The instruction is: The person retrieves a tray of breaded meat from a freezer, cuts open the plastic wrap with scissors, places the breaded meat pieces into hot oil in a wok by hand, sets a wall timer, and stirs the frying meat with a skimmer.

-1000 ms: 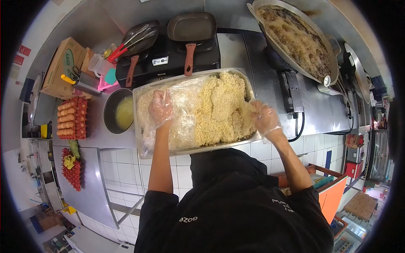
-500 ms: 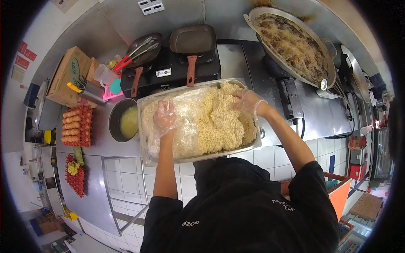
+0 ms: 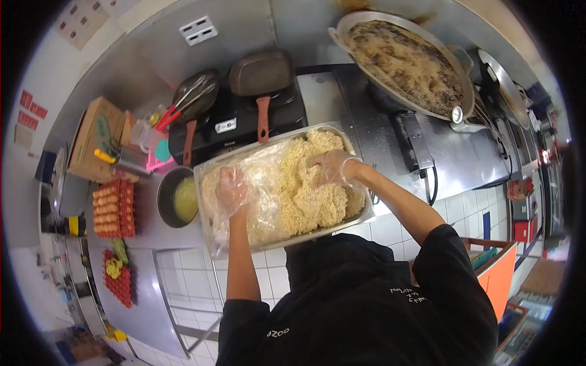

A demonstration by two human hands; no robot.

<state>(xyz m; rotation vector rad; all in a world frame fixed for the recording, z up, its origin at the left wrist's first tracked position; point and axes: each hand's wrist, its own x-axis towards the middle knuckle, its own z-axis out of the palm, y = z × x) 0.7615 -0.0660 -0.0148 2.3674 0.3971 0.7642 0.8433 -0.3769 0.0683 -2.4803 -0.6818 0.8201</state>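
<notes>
My left arm goes almost straight up from the bottom of the frame, and my left hand (image 3: pixel 232 190), in a clear glove, is over the plastic sheet (image 3: pixel 262 174) in the left half of the tray (image 3: pixel 268 245). Its fingers are curled in, but I can't tell if they pinch the plastic. My right arm slants up and left from the lower right. My right hand (image 3: pixel 332 168), gloved too, is palm down with bent fingers on the pale, crumbly food (image 3: pixel 320 204), just right of the middle of the frame. I can't tell if it grips any. The tray's top rim is close to the pan handle (image 3: pixel 263 119) and the black stove (image 3: pixel 287 107). On its left side, the grey pot (image 3: pixel 165 198) is just beside it. Below its bottom rim I see white floor tiles (image 3: pixel 256 274). The most room is on the bare metal counter (image 3: pixel 458 149) at the right, below the big wok (image 3: pixel 465 91).
</notes>
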